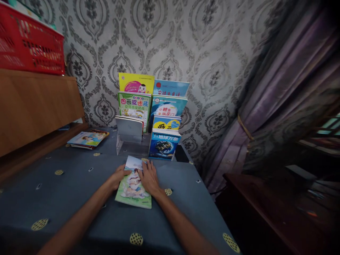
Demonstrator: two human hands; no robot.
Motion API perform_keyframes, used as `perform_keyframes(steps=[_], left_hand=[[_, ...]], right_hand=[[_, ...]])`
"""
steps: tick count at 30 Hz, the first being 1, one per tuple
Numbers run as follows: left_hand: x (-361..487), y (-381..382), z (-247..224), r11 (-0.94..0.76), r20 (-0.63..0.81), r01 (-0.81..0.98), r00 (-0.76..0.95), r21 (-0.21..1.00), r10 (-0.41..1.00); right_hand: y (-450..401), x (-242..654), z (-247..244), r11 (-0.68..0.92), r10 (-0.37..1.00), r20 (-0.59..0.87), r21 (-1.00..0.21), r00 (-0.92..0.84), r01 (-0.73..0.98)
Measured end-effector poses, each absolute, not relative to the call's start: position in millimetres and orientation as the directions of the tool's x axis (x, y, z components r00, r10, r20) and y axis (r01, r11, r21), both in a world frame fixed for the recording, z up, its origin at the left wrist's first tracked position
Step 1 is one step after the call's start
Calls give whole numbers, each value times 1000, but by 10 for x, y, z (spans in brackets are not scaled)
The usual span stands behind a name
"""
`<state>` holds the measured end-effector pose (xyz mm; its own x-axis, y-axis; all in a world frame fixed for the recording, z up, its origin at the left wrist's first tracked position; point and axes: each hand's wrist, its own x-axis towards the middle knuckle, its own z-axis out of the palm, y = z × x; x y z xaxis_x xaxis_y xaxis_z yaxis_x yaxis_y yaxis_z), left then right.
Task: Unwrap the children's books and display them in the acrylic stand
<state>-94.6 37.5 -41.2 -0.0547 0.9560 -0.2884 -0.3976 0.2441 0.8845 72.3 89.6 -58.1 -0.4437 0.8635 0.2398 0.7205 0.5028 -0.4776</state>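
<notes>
A thin book (134, 193) with a green and white illustrated cover lies on the dark cloth in front of me. My left hand (118, 176) grips its left edge, thumb on the cover and the other fingers hidden at the side. Across the book's upper right part, my right hand (149, 177) rests with its fingers spread. Just behind stands a clear tiered rack (130, 148) holding upright books in two columns, among them a blue one with a globe (164, 146) at the lower right.
A small stack of books (89, 139) lies at the back left, near a wooden cabinet (39, 106) with a red basket (34, 44) on top. Behind the rack's right side is a dark flat object (182, 153). A purple curtain (228, 156) hangs beyond the cloth's right edge.
</notes>
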Motion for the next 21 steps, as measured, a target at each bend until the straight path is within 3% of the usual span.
perform_keyframes(steps=[5, 9, 12, 15, 21], left_hand=[[-951, 376, -398, 105, -175, -332, -190, 937, 966], [-1064, 383, -258, -3, -66, -281, -236, 960, 970], [-1124, 377, -149, -65, 9, -268, -205, 961, 979], [-1202, 357, -65, -101, 59, -233, -178, 967, 982], [-1527, 344, 38, -58, 56, -32, -53, 998, 997]], right_hand=[[1018, 782, -739, 465, 885, 319, -634, -338, 618], [1158, 830, -796, 404, 901, 303, -847, -311, 347], [1162, 820, -725, 266, 883, 210, -961, -421, 79], [1085, 796, -616, 160, 826, 189, -982, -530, -101], [1030, 731, -453, 180, 784, 207, -978, -585, -106]])
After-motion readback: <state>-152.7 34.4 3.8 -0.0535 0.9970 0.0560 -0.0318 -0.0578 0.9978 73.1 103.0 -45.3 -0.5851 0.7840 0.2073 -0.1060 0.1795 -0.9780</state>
